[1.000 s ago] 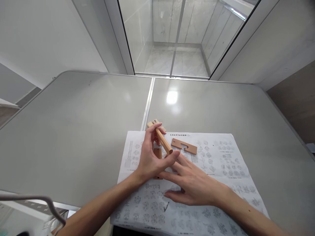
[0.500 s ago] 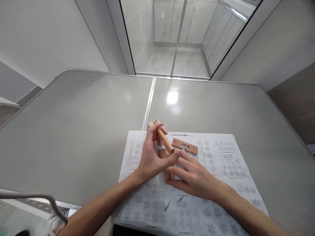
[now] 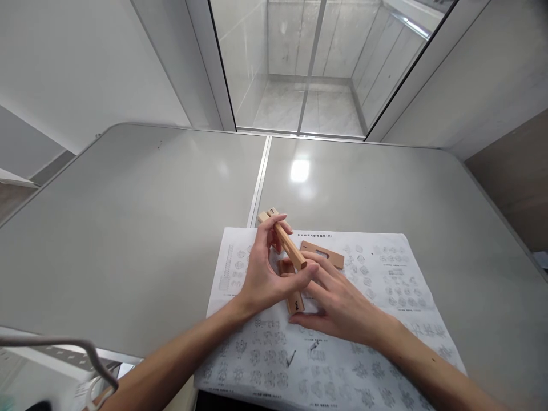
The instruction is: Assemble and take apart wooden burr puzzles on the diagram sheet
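Left hand (image 3: pixel 264 277) pinches a wooden bar (image 3: pixel 291 249) lengthwise; half-curled right hand (image 3: pixel 340 299) grasps a numbered block (image 3: pixel 295 302).

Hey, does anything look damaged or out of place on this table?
Two dark, jagged marks on the white printed paper sheet, in its near half, look odd against the paler diagrams; I can't tell whether they're ink or tears. Nothing looks spilled.

Smooth wooden bar (image 3: pixel 291 248), matt paper sheet (image 3: pixel 368 319), glossy tabletop (image 3: pixel 363 188).
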### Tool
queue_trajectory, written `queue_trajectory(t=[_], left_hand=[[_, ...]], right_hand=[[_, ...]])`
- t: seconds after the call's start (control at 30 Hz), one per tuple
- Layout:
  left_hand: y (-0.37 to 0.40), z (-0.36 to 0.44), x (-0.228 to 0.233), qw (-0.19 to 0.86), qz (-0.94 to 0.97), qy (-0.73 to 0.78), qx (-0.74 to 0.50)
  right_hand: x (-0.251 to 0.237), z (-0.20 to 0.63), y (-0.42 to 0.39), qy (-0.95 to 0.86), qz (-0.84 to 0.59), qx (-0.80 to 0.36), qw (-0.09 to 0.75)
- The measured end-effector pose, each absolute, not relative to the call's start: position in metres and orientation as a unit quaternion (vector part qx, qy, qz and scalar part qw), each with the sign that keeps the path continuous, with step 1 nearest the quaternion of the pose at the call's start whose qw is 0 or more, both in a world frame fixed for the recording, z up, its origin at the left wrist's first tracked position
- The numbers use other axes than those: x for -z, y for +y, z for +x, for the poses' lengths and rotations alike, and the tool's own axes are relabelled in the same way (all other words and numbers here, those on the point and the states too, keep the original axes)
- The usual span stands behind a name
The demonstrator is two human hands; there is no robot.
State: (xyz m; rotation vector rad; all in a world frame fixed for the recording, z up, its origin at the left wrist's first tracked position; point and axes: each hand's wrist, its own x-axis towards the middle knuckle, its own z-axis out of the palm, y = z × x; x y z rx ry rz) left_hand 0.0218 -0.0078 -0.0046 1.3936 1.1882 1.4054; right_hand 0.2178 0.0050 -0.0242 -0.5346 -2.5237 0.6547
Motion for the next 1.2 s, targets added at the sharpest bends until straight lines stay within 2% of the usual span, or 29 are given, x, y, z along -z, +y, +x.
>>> queue_trajectory(t=[0.3,0.6,0.7,0.9,1.03,1.2], left_hand=[[-0.007,0.022,0.005,0.425,0.545,0.457,-0.559],[-0.007,0.021,0.007,0.412,0.559,0.463,-0.55],[-0.008,0.021,0.007,0.412,0.557,0.465,-0.551],[-0.008,0.02,0.006,0.408,0.549,0.479,-0.55],[-0.008,0.02,0.006,0.401,0.563,0.483,-0.538],[-0.01,0.019,0.007,0.41,0.576,0.484,-0.516]], right_hand=[[0.025,0.218,0.004,-0.921,-0.216,-0.248,0.207],[0.02,0.219,0.008,-0.884,-0.202,-0.298,0.299],[0.019,0.224,0.01,-0.835,-0.228,-0.372,0.335],[0.015,0.232,0.019,-0.631,-0.242,-0.623,0.395],[0.016,0.234,0.025,-0.55,-0.263,-0.678,0.41],[0.019,0.236,0.029,-0.546,-0.277,-0.684,0.397]])
